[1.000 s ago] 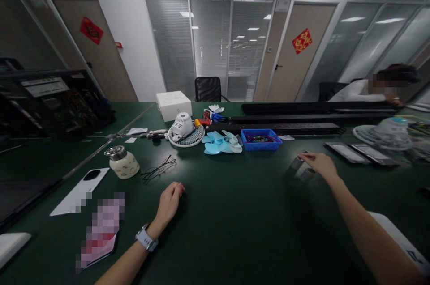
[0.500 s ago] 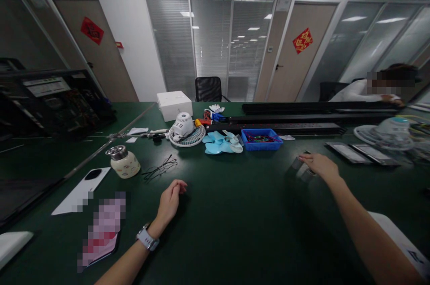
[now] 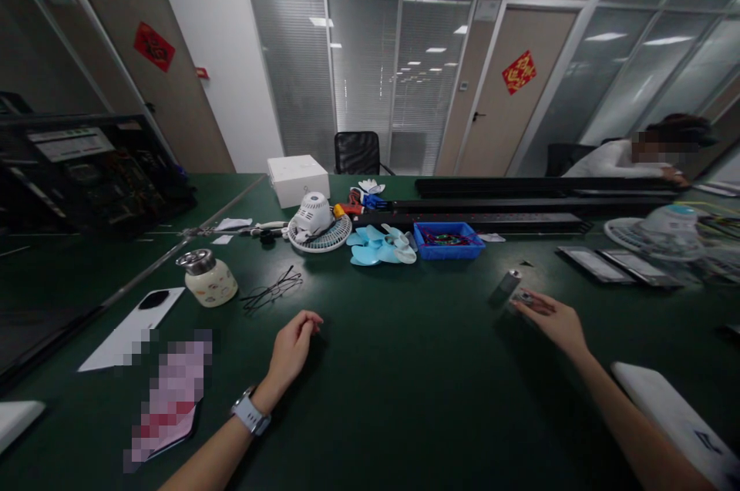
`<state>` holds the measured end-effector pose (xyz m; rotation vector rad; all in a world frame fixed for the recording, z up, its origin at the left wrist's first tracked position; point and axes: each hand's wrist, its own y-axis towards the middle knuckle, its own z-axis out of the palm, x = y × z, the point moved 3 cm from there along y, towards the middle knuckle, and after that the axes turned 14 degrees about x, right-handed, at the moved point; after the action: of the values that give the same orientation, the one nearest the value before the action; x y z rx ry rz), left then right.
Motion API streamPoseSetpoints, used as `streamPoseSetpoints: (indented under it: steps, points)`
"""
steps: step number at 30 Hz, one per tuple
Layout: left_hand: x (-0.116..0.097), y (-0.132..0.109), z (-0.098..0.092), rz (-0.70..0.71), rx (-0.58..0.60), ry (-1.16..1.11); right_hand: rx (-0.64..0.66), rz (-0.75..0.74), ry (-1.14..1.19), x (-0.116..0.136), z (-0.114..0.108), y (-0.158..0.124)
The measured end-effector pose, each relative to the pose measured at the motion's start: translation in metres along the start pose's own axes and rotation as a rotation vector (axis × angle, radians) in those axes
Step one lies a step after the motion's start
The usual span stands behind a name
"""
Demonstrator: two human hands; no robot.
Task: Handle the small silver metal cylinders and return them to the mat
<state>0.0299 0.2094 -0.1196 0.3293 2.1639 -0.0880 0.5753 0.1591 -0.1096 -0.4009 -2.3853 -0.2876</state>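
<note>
My right hand (image 3: 553,319) lies low over the green table (image 3: 405,383) at the right, its fingertips closed on a small dark piece with a metal end (image 3: 523,296). A similar small dark piece (image 3: 505,284) lies just beyond it, apart from the hand. My left hand (image 3: 292,343), with a watch on the wrist, rests on the table near the middle; its fingers are loosely curled with nothing in them. A pair of glasses (image 3: 273,289) lies just beyond the left hand.
Further back lie a white fan guard with its motor (image 3: 316,225), pale blue fan blades (image 3: 378,244) and a blue tray (image 3: 448,238) of small parts. A small jar (image 3: 206,277), a white phone (image 3: 136,325) and long black bars (image 3: 491,206) are also there. Another person sits far right.
My right hand has drawn back towards me with one small dark piece, leaving the other piece uncovered on the table. My left hand has hardly moved.
</note>
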Motion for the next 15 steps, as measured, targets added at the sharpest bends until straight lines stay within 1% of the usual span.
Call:
streamPoseSetpoints:
  steps: [2,5,8,10,12,15]
  points:
    - [-0.004,-0.001,0.002,0.014,0.022,0.002,0.151,-0.018,0.15,0.028,0.022,-0.008]
    - [-0.012,-0.003,0.006,0.07,0.083,-0.007,0.322,-0.166,0.255,0.088,0.068,-0.029]
    - [-0.022,-0.01,0.012,0.137,0.127,-0.014,0.444,-0.334,0.308,0.15,0.119,-0.057]
    - [-0.027,-0.015,0.015,0.182,0.142,-0.02,0.495,-0.409,0.324,0.183,0.147,-0.076]
    - [-0.033,-0.021,0.019,0.225,0.155,-0.033,0.529,-0.459,0.337,0.208,0.17,-0.093]
    - [-0.042,-0.025,0.023,0.28,0.164,-0.034,0.574,-0.524,0.36,0.23,0.195,-0.11]
